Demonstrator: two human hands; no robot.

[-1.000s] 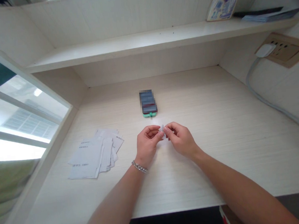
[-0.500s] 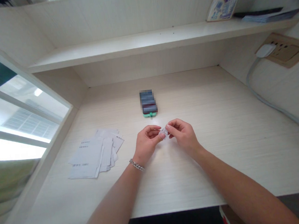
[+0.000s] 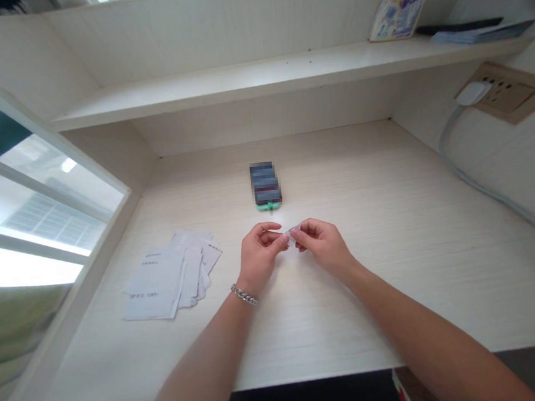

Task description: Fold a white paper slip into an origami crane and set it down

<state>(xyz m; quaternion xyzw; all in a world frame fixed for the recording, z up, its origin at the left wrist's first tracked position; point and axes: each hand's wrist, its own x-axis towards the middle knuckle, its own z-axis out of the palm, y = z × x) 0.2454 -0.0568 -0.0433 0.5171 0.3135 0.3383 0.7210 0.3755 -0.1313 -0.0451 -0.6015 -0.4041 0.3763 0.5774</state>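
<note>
A small translucent scrap (image 3: 293,234), perhaps plastic film, sits between my hands in the middle of the desk. My left hand (image 3: 259,257) pinches its left end between thumb and fingers, and my right hand (image 3: 322,244) holds its right end. A silver chain bracelet (image 3: 244,295) circles my left wrist. Just beyond my fingertips, a phone in a mint-green case (image 3: 266,185) lies flat, its screen pixelated. A loose stack of printed papers (image 3: 171,277) lies left of my left hand.
A pale wood-grain desk (image 3: 353,318) runs under a white shelf (image 3: 261,79) holding a booklet and flat papers. On the right wall are a wall socket (image 3: 506,92) with a plugged-in grey cable (image 3: 476,176). A window (image 3: 28,196) is at left.
My hands have shifted slightly, with the fingers of both pulling a little apart along the translucent scrap. The view has tilted very slightly.
</note>
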